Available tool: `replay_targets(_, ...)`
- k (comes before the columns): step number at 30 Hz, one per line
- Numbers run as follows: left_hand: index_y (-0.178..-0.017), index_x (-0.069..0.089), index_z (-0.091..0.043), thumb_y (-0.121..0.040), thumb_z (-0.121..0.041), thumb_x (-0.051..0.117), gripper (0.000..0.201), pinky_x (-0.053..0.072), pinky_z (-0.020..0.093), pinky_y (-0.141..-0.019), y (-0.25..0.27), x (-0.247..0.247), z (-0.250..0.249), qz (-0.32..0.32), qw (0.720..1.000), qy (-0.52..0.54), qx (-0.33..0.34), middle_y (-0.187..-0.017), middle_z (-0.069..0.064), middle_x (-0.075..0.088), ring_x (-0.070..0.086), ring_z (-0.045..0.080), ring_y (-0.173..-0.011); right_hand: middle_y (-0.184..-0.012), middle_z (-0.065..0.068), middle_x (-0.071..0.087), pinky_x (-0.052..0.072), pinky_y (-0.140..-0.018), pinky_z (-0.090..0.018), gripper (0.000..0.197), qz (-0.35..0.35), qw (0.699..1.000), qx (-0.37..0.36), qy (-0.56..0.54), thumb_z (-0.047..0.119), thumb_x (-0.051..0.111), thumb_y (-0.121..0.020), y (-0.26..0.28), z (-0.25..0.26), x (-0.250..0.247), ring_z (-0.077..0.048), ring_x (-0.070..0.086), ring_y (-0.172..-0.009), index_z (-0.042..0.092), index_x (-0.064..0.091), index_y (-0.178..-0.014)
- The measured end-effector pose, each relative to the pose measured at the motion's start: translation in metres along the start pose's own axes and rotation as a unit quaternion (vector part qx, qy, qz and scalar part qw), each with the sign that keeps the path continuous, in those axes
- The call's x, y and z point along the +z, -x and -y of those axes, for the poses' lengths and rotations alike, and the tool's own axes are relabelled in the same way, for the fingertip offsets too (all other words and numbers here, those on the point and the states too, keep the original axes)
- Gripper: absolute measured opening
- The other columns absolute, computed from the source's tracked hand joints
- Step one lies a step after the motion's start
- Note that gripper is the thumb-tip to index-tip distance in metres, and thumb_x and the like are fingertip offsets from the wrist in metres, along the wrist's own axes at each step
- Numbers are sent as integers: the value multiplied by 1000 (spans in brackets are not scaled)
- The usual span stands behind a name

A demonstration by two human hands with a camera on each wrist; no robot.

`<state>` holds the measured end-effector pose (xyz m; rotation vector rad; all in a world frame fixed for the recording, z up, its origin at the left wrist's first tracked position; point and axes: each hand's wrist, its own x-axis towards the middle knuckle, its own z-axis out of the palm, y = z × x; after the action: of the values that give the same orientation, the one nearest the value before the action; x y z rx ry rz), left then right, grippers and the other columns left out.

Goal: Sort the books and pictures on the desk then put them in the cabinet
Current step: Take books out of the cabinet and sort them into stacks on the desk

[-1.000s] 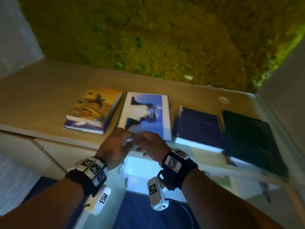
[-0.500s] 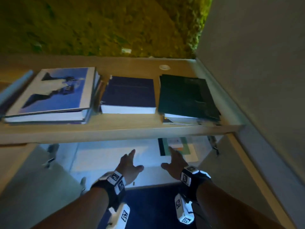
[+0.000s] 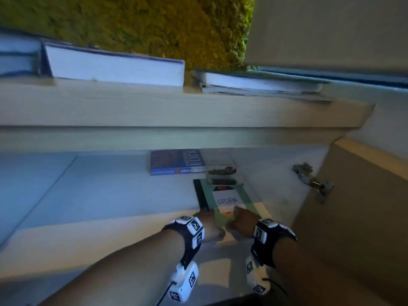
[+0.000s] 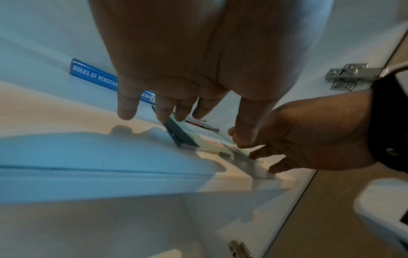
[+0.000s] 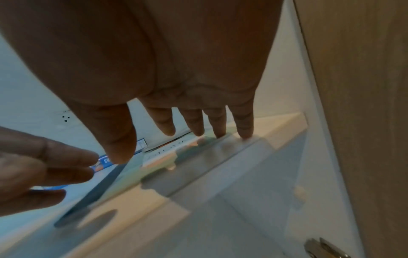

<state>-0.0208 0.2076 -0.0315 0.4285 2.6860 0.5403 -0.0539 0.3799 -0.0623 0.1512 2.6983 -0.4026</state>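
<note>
Fingers [image 5: 245, 129] of both hands pressing "STORA" picture [image 3: 227, 200], blue book [image 3: 176, 162] spine "RULES OF VENGEAN…"

left hand [image 4: 176, 69] fingertips on picture [image 4: 212, 141]; right hand [image 4: 309, 139] beside | blue book [image 4: 92, 75] behind

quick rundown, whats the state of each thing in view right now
cabinet door: open
green STORA picture: flat on the cabinet shelf, both hands touching its near end
blue book: lying flat, further back in the cabinet
books on desk: closed, lying flat
left hand: fingers straight, no grip
right hand: fingers straight, no grip
</note>
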Motion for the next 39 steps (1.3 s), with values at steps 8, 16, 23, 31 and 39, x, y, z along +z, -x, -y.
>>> replay_targets(8, -127, 49, -17, -88, -56, 53, 55, 49, 33, -81, -7, 2, 28, -73, 996, 39, -44, -127, 9, 56, 58, 26, -100, -128, -10, 54, 48, -90, -34, 46, -90, 996, 10, -2, 50, 49, -88, -18, -6, -1, -32, 58, -118, 20, 53, -122)
replay_targets(16, -149, 37, -31, -85, -62, 52, 73, 42, 46, -106, -27, 0, 43, -42, 996, -39, -72, -148, 8, 36, 39, 34, -133, -143, -9, 55, 52, -99, -37, 68, -84, 996, -6, -6, 57, 55, -82, -73, -1, -29, -30, 59, -121, 20, 52, -139)
replay_targets(23, -147, 38, -43, -82, -69, 51, 72, 33, 49, -112, -36, 9, 62, -23, 997, -57, -57, -152, -2, 30, 25, 27, -142, -142, 4, 51, 44, -95, -27, 54, -95, 990, -106, 6, 40, 62, -95, -106, 20, -46, -24, 54, -127, 21, 48, -143)
replay_targets(31, -129, 60, -43, -79, -75, 40, 63, 35, 43, -110, -40, 5, 62, -49, 995, 13, -82, -144, 2, 45, 37, 29, -134, -155, -6, 42, 38, -106, -28, 68, -14, 990, -104, 89, 57, 57, -93, -65, 18, -41, -26, 45, -139, 22, 43, -150)
replay_targets(39, -130, 58, -11, -96, -46, 55, 49, 46, 32, -97, -51, -12, 38, -170, 964, 154, -138, -134, 12, 60, 58, 32, -120, -130, -9, 62, 46, -101, -37, 56, -52, 994, -82, -57, 59, 61, -86, -20, 7, -17, -31, 58, -120, 20, 64, -126)
